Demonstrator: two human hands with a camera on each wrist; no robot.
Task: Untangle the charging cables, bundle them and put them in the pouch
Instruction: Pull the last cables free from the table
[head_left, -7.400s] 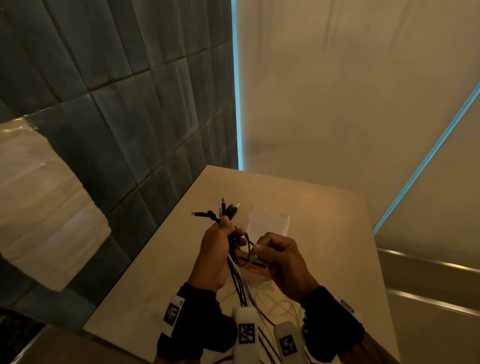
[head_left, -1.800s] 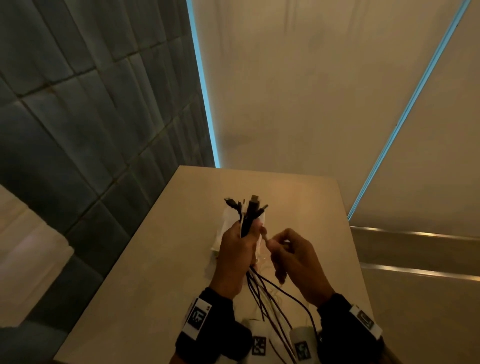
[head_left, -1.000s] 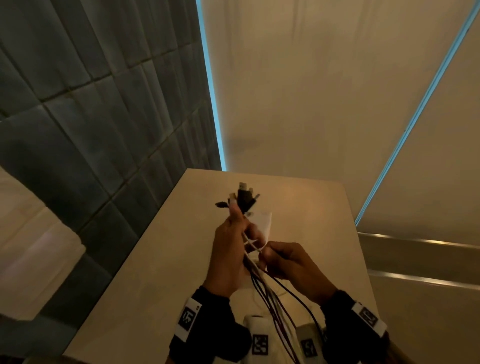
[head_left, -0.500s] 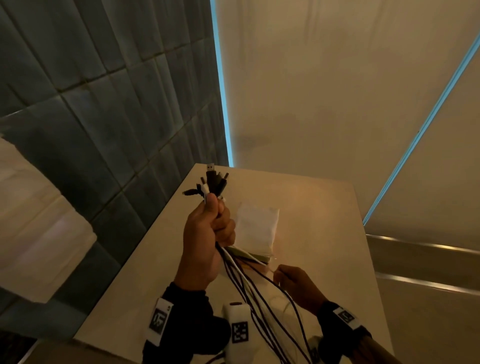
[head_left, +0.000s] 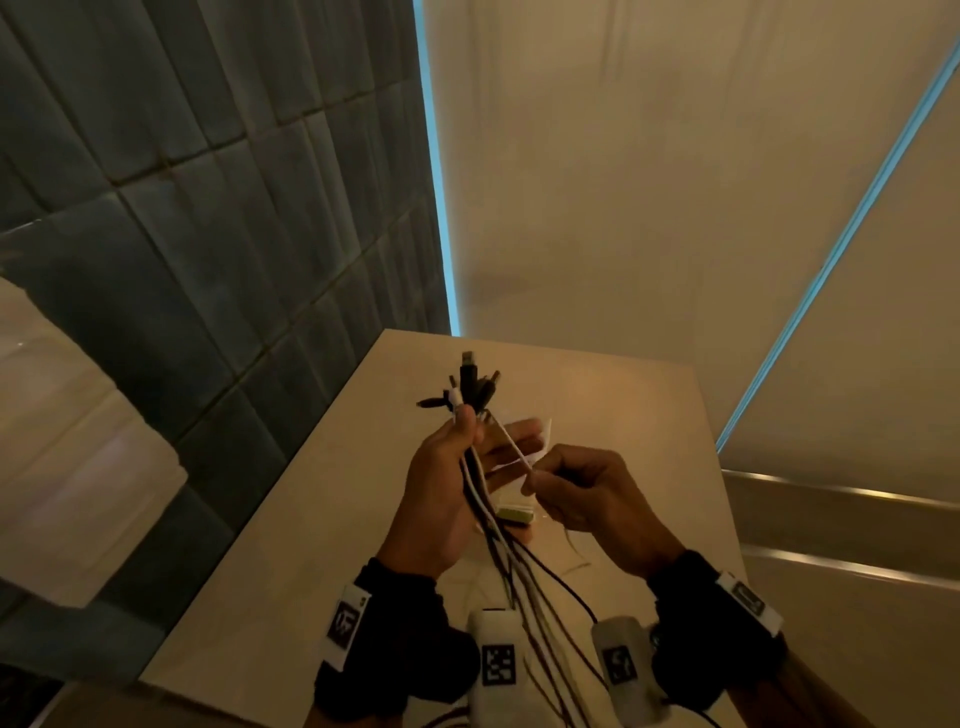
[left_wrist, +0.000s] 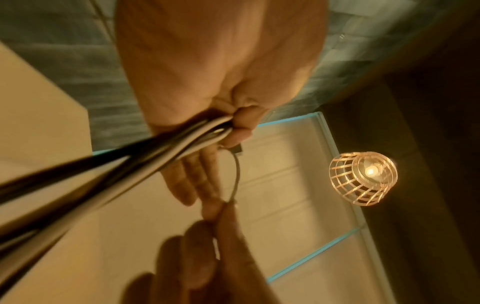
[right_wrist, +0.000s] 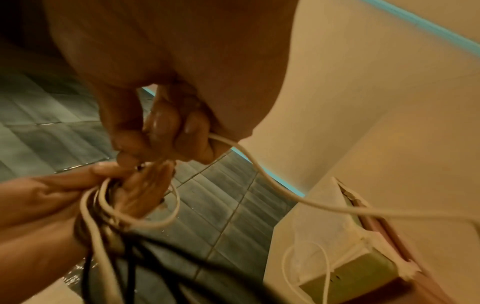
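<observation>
surface (head_left: 597, 400): beige, carries white pouch (head_left: 540, 441), lying flat behind the hands | left hand (head_left: 441, 493): raised, thumb pinning cable bundle (head_left: 475, 467) to palm, fingers extended, plugs fanned above | right hand (head_left: 587, 493): just beside, fingertips pinching 1 white cable (head_left: 511, 447) drawn from bundle

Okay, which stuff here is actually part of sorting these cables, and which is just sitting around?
Part of the job:
- cable bundle, held in left hand
- white cable, pinched by right hand
- white pouch on the table

Just around:
- hanging lamp
- tiled wall
</observation>
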